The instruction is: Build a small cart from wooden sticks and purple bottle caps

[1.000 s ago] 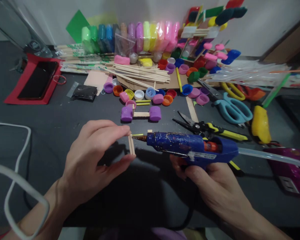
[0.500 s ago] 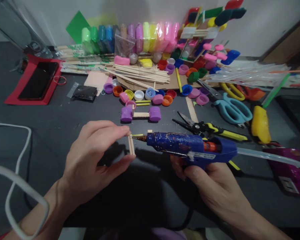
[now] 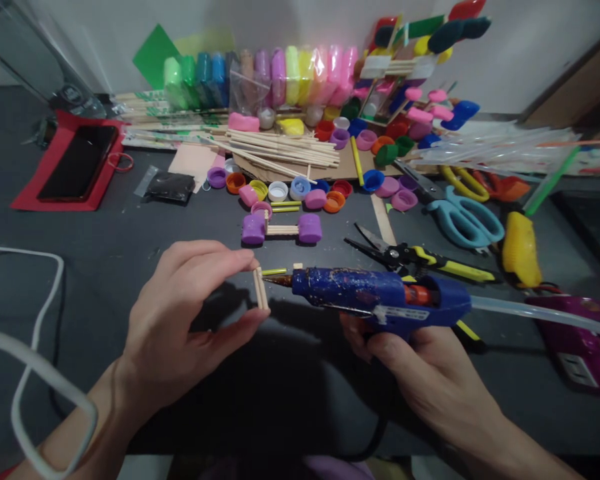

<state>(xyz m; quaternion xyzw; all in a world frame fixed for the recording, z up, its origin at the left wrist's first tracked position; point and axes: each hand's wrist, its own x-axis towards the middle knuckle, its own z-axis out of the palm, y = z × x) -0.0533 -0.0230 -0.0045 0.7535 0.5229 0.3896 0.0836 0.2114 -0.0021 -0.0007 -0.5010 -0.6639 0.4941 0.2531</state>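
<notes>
White cable (image 3: 47, 303): it lies in a loop at the far left, and a part of it passes over the left forearm in the view.
Dark phone (image 3: 79, 162): it rests on a red sheet (image 3: 99, 193), behind the cable.
Black packet (image 3: 169, 186): it lies flat on the table (image 3: 145, 230), beyond the left hand.
Left hand (image 3: 180, 313): thumb and fingertips are a little apart, closed on the 2 ends of the wooden piece; the other fingers are bent.
Wooden piece (image 3: 261, 289): short sticks side by side, almost upright in the view, between thumb and fingertips of the left hand, just beside the nozzle.
Purple-cap piece (image 3: 283, 230): 2 purple caps with short sticks between them, on the table beyond the wooden piece.
Glue gun (image 3: 353, 288): blue, its nozzle (image 3: 279, 281) points left to the upper part of the wooden piece; I cannot tell if they touch.
Right hand (image 3: 423, 357): it is closed around the handle of the glue gun, from below.
Pliers (image 3: 423, 259): black and yellow, on the table just behind the glue gun.
Scissors (image 3: 467, 219): with light blue handles, beyond the pliers and more right.
Purple device (image 3: 570, 340): at the right edge, near the clear glue stick (image 3: 535, 311).
</notes>
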